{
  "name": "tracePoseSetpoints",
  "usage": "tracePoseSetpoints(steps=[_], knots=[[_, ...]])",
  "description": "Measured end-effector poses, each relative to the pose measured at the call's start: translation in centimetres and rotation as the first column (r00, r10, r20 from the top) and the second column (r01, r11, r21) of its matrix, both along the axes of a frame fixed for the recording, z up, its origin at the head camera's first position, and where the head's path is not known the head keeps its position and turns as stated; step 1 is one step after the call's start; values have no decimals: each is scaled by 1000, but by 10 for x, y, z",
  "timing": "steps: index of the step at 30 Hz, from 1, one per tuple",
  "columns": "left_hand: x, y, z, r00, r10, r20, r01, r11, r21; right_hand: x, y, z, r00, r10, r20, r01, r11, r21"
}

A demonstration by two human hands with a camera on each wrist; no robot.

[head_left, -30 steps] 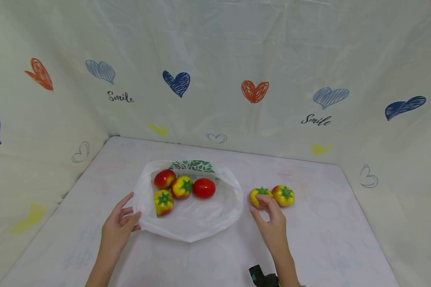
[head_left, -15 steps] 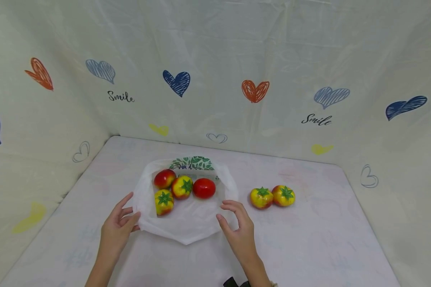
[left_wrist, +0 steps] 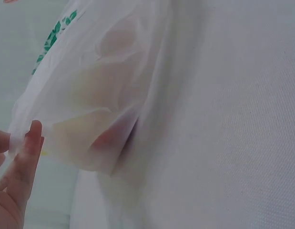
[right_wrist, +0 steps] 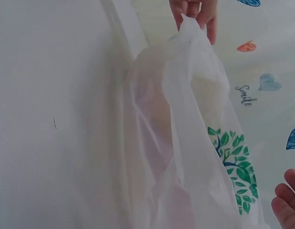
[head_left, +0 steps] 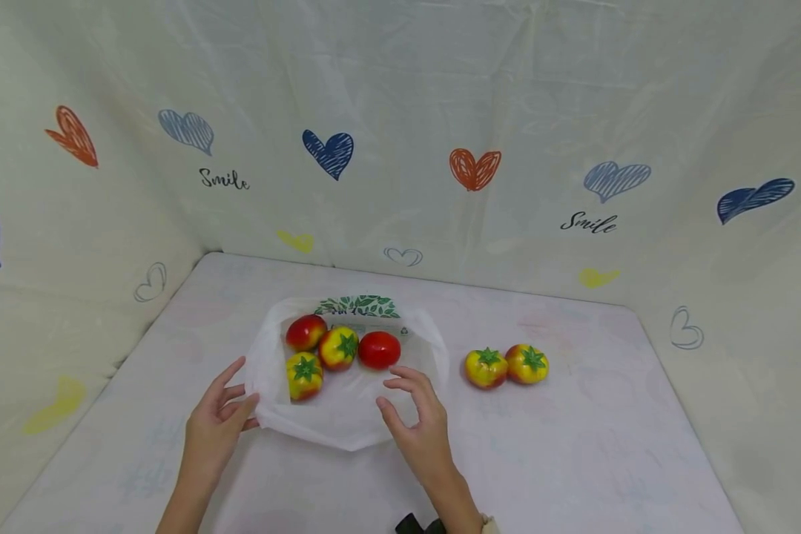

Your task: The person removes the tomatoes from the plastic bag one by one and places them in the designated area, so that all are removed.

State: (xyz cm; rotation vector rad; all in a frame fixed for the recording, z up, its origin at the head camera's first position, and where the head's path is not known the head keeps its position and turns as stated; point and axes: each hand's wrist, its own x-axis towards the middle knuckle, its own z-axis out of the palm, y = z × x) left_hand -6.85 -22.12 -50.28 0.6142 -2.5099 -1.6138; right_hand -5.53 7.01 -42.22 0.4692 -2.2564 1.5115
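In the head view a white plastic bag (head_left: 337,429) with a green leaf print lies with its mouth wide toward me. My left hand (head_left: 215,419) pinches its left rim; the right wrist view also shows this left hand (right_wrist: 197,16) at the bag's edge. Inside are two yellow-red fruits (head_left: 339,347) with green star-shaped tops, a red-and-yellow round fruit (head_left: 305,333) and a smooth red oval fruit (head_left: 379,350). My right hand (head_left: 422,426) is over the bag's front right rim, thumb and fingers apart, holding nothing. Through the film, fruit shapes (left_wrist: 95,86) show in the left wrist view.
Two more yellow-red fruits (head_left: 486,368) with green tops sit side by side on the white-covered table (head_left: 574,445), right of the bag. A pale curtain (head_left: 400,89) printed with hearts surrounds the table at the back and sides.
My right hand has moved left from the two fruits on the table to over the bag; both fruits remain in place. My left hand stays at the left rim.
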Motion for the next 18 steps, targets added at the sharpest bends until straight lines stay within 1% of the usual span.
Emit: tracePoseSetpoints(steps=[2, 3, 5, 6, 7, 10, 12, 14, 16, 18], knots=[[-1, -1, -6, 1000, 13, -1, -13, 1000, -10, -2, -5, -2, 1000, 25, 0, -25, 1000, 2], [-1, -1, -7, 1000, 21, 1, -21, 1000, -11, -2, -8, -3, 999, 40, 5, -41, 999, 6], [-2, -1, -7, 1000, 20, 0, -20, 1000, -9, -4, -13, -4, 997, 79, 11, -79, 997, 18], [-1, 0, -7, 1000, 20, -5, -20, 1000, -7, -6, -16, -10, 995, 102, 13, -102, 994, 26], [-1, 0, -6, 1000, 18, -9, -18, 1000, -4, -7, -19, -13, 992, 127, 19, -128, 991, 35], [-1, 0, -6, 1000, 10, -18, -10, 1000, 1, -7, -28, -13, 977, 202, 68, -207, 976, 68], [-1, 0, -6, 1000, 7, -25, -7, 1000, 2, -6, -34, -13, 962, 249, 110, -261, 958, 118], [-1, 0, -6, 1000, 6, -29, -6, 1000, -2, -5, -39, -12, 945, 291, 153, -316, 931, 181], [-2, -1, -7, 999, 8, -34, -8, 1000, -4, -4, -43, -12, 933, 321, 163, -355, 899, 256], [-3, -2, -9, 999, 11, -37, -12, 1000, -7, -4, -47, -12, 927, 340, 161, -375, 870, 319]])
